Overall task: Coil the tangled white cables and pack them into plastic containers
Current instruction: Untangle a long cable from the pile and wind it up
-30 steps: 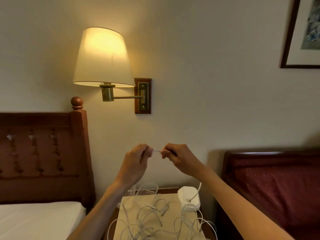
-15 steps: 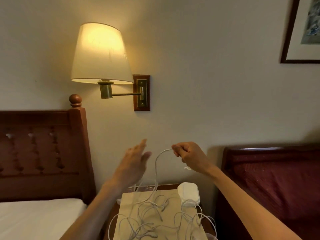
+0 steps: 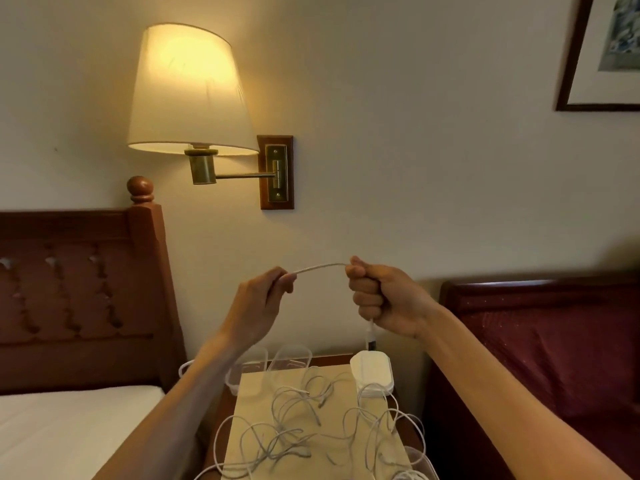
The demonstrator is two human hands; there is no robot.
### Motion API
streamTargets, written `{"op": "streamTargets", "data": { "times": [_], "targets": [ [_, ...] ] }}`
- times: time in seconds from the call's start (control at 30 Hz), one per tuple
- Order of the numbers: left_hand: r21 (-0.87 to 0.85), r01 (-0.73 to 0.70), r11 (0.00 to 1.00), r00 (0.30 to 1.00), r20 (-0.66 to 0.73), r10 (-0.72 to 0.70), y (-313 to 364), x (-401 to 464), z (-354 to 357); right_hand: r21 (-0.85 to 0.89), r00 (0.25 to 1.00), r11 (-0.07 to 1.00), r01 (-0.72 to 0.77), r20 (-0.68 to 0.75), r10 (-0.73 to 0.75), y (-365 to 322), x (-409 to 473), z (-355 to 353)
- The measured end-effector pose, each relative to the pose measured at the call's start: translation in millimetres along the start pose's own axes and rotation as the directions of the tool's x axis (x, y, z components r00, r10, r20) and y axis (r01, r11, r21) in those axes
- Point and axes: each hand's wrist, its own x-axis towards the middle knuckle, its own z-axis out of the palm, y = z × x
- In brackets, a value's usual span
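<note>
The right hand is fisted around a white cable, thumb on top, and the cable's plug end hangs out below the fist. The left hand pinches the same cable between thumb and fingertips, so a short stretch arches between the two hands. Both are raised above the nightstand. On the nightstand lies a cream sheet with the tangled cables loose across it, a white lidded box at its far right corner, and clear plastic containers along its far edge. A lit wall lamp hangs above the nightstand.
</note>
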Motion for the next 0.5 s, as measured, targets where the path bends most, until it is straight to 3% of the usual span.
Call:
{"op": "streamTargets", "data": {
  "times": [0.1, 0.2, 0.27, 0.33, 0.4, 0.47, 0.5],
  "targets": [
    [-0.052, 0.024, 0.998, 0.999, 0.035, -0.023, -23.0, -26.6, 3.1, 0.193, 0.994, 0.975, 0.111, -0.033, -0.107, -16.0, -1.9, -7.1],
    [-0.068, 0.120, 0.990, 0.991, 0.066, -0.116, -41.2, -62.4, 12.7, 0.229, 0.985, 0.959, 0.168, -0.077, -0.154, -25.8, -0.4, -18.2],
    [0.020, 0.163, 0.986, 0.981, 0.104, -0.164, -39.1, -76.9, 19.3, 0.205, 0.981, 0.961, 0.187, -0.100, -0.169, -26.0, 1.3, -20.9],
    [0.217, 0.083, 0.973, 0.952, 0.270, -0.142, -18.3, -78.8, 21.0, 0.093, 0.976, 0.976, 0.198, -0.113, -0.187, -22.0, 4.1, -19.3],
    [0.325, -0.052, 0.944, 0.844, 0.520, -0.132, 13.9, -68.9, 19.2, -0.113, 0.971, 0.974, 0.197, -0.114, -0.210, -13.3, 8.3, -13.2],
    [0.284, -0.178, 0.942, 0.772, 0.634, -0.046, 45.2, -54.0, 13.1, -0.328, 0.966, 0.927, 0.183, -0.112, -0.231, -0.5, 12.8, -5.5],
    [0.254, -0.219, 0.942, 0.778, 0.629, 0.011, 56.0, -46.9, 9.2, -0.408, 0.966, 0.896, 0.174, -0.106, -0.236, 5.4, 14.4, -1.6]
  ]
}}
